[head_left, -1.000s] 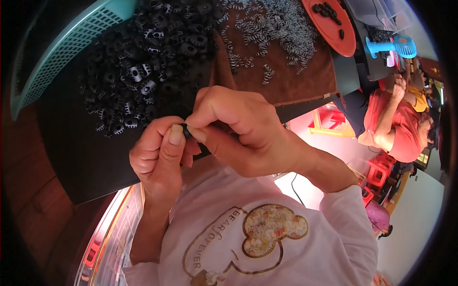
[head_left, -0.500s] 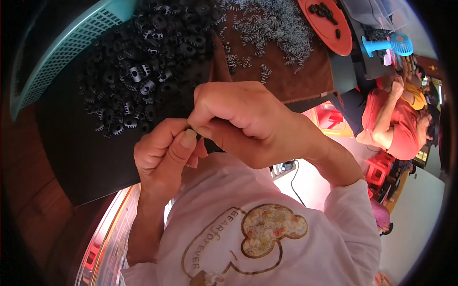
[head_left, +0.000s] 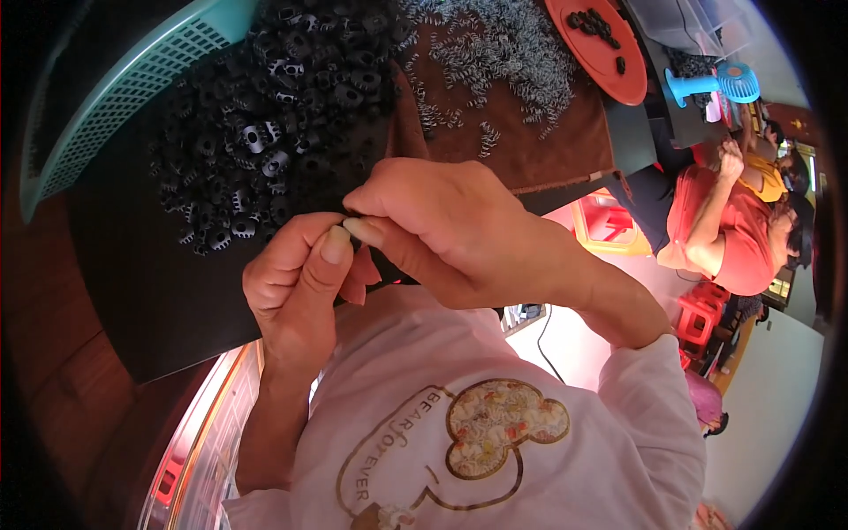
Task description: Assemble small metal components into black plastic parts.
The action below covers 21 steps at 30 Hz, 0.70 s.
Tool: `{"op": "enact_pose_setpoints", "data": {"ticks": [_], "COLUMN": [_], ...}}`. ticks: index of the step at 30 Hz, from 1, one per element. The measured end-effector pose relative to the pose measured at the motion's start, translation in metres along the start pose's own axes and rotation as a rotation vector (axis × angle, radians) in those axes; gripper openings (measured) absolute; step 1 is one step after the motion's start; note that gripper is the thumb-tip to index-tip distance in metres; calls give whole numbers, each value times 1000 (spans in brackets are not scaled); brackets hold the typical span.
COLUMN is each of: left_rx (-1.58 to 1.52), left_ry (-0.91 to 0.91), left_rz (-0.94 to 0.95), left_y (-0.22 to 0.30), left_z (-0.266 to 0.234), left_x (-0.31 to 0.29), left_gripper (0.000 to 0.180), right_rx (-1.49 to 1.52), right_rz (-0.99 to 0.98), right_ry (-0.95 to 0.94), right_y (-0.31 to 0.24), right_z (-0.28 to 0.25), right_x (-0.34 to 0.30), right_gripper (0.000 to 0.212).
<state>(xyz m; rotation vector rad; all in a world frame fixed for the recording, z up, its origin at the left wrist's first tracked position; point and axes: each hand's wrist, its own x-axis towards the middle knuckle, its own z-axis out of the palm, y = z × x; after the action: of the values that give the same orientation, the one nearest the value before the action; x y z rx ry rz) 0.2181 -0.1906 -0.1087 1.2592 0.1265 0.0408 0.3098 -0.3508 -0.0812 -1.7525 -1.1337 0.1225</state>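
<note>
My left hand (head_left: 291,283) is closed, thumb pressed against the bent fingers in front of my chest. Over it arches my right hand (head_left: 455,234), its thumb and forefinger pinched at the left thumb's tip. Whatever sits between the fingertips is almost wholly hidden; only a tiny dark bit shows. Just beyond the hands lies a heap of black claw-clip pieces (head_left: 256,137) on the dark tabletop (head_left: 159,291). Many small metal springs (head_left: 503,57) are scattered on a brown cloth (head_left: 539,150) at the far side.
A teal perforated basket (head_left: 132,102) stands at the far left. At the far right is an orange-red plate (head_left: 587,62) with several dark clips, near a blue fan (head_left: 738,81). A person in a red shirt (head_left: 698,212) sits to the right, with red stools (head_left: 698,314) nearby.
Both hands have shifted slightly left, staying together. The right thumb has straightened somewhat, and its nail now shows at the pinch.
</note>
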Motion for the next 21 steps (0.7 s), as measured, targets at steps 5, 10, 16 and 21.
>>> {"op": "enact_pose_setpoints", "data": {"ticks": [5,10,16,21], "left_rx": [-177,-251,-184,-56], "left_ry": [-12,-21,-86,-29], "left_rz": [-71,-111,-95,-61], "left_y": [9,3,4,8], "left_z": [-1,-12,-12,-4], "left_x": [2,2,-1,-1], "left_gripper": [19,18,23,18], "right_rx": [-382,-488,-546,-541], "right_rz": [-60,-162,-210,-204], "right_ry": [-56,-77,-91,-73], "right_y": [-12,-7,-4,-4], "right_z": [-5,-6,-2,-4], "right_x": [-2,-2,-2,-7], "right_gripper": [28,30,30,28]}}
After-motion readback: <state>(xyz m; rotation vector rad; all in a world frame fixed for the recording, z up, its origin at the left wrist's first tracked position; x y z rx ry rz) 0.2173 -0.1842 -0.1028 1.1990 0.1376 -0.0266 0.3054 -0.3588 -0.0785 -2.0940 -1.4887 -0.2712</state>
